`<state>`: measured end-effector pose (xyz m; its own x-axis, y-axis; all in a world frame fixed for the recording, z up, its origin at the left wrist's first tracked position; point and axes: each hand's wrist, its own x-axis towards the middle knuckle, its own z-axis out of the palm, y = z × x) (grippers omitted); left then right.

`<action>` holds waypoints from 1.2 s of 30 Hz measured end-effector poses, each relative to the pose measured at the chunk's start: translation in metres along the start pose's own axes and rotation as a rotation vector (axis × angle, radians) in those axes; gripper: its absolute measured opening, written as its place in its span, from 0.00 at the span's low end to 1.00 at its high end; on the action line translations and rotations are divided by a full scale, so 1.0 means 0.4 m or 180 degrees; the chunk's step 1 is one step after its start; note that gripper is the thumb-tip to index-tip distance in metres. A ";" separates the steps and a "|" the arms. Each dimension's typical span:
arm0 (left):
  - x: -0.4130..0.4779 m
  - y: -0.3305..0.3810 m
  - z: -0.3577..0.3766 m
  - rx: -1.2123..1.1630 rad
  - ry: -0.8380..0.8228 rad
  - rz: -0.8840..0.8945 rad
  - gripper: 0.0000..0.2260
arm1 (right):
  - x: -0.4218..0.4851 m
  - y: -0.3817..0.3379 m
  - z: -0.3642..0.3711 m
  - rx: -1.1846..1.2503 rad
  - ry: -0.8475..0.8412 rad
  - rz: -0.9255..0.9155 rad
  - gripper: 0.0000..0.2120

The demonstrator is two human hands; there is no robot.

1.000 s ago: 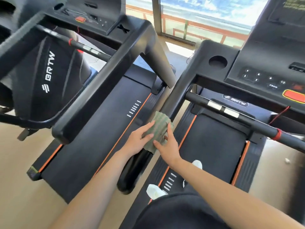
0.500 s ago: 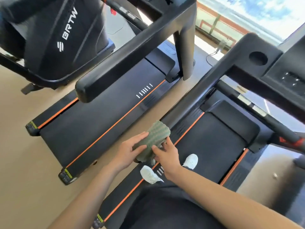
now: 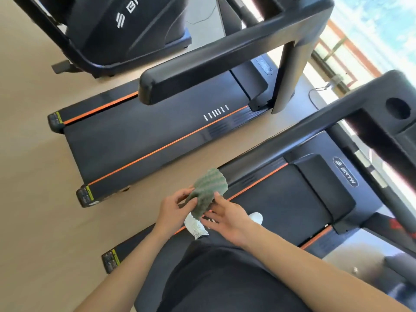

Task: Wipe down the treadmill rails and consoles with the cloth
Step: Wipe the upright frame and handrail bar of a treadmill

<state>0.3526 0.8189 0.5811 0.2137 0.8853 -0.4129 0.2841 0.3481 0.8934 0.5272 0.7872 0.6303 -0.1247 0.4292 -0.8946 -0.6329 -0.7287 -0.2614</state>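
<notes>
Bottom of the frame, two bare forearms reach up over dark clothing. Centre frame, the left hand point(image 3: 174, 209) pinches the left edge of the green ribbed cloth point(image 3: 209, 189) between thumb and fingers. The right hand point(image 3: 229, 219) has its fingers stretched out loosely, one tip on the cloth's right edge; pinching or only touching, I cannot tell. The cloth is held up in the air above a white shoe point(image 3: 195, 226) on the near treadmill belt point(image 3: 281, 199). Its top corner sits right at the lower end of the black handrail point(image 3: 292, 137), contact unclear. That rail climbs to the console point(image 3: 380, 102) at the right edge. Beyond a strip of floor lies the neighbouring treadmill point(image 3: 146, 143), and a third machine point(image 3: 135, 34) fills the upper left.
</notes>
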 end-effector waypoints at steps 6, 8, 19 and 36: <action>-0.039 0.029 0.048 -0.0254 0.0268 -0.0106 0.16 | 0.020 -0.032 -0.018 0.0524 -0.0129 0.0043 0.21; -0.026 0.040 0.069 0.0131 0.0335 0.0164 0.17 | 0.025 -0.051 -0.039 0.0630 -0.0057 -0.0133 0.17; 0.087 0.191 0.197 0.2981 0.0085 0.1571 0.20 | 0.067 -0.174 -0.217 0.0645 -0.0038 -0.0898 0.14; 0.341 0.440 0.553 0.4449 -0.0761 0.2110 0.29 | 0.077 -0.470 -0.391 0.1162 0.0104 -0.1448 0.12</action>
<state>0.6387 0.9327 0.6429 0.7467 0.6441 -0.1662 0.6631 -0.7404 0.1098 0.7619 0.8538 0.5953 0.2413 0.6351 -0.7338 -0.8404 -0.2414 -0.4853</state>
